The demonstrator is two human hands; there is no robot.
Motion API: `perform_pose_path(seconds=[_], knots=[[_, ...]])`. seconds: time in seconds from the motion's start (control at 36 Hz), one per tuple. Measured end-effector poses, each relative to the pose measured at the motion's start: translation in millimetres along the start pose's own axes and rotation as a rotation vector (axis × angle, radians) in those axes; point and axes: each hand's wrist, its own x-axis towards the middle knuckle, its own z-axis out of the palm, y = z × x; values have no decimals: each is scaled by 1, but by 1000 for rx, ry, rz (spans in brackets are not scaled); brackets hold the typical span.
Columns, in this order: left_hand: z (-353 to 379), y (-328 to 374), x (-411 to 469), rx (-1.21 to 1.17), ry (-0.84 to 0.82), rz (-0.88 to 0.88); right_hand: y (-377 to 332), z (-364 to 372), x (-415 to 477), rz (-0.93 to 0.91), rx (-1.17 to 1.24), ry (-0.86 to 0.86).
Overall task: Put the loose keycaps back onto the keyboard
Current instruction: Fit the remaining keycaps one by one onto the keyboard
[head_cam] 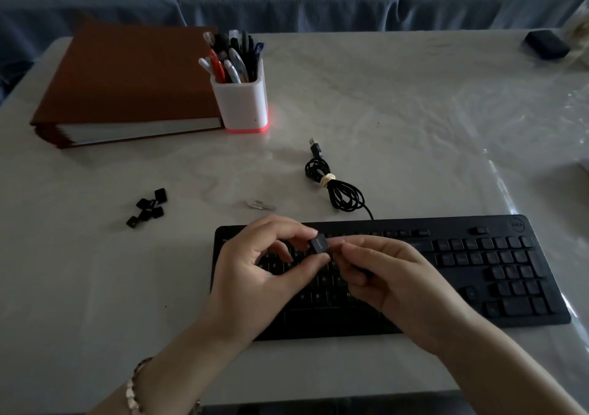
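Note:
A black keyboard [484,271] lies on the white table, in front of me and to the right. Above its left half, my left hand [264,271] pinches a black keycap [319,243] between thumb and forefinger. My right hand [392,284] is beside it with fingers curled, its fingertips close to the keycap; whether they touch it I cannot tell. Both hands cover part of the letter keys. A small pile of several loose black keycaps [147,208] lies on the table to the left of the keyboard.
The keyboard's coiled black cable [338,188] with its USB plug lies behind the keyboard. A small metal tool [259,204] rests near the keyboard's back edge. A white pen holder [240,102] and a brown binder [127,86] stand at back left. A dark object [546,44] sits far right.

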Motion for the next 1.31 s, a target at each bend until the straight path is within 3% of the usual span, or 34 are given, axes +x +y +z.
perform_pose_path(seconds=[0.28,0.5,0.94,1.06,1.11,1.22,1.31], knots=[[0,-5,-6,21,-73,-28,8,-3,-1,-21,-100,58],[12,-14,-12,44,-210,-264,17,-17,-1,-149,-460,174],[50,-14,-2,-10,-331,-383,25,-58,-8,-223,-712,269],[48,-15,-5,56,-403,-339,27,-62,-11,-240,-838,278],[45,-19,-7,159,-393,-236,27,-65,-14,-258,-888,310],[36,-31,-8,390,-309,-40,19,-85,-23,-286,-926,454],[28,-40,-7,526,-258,-32,10,-105,-30,-318,-962,595]])
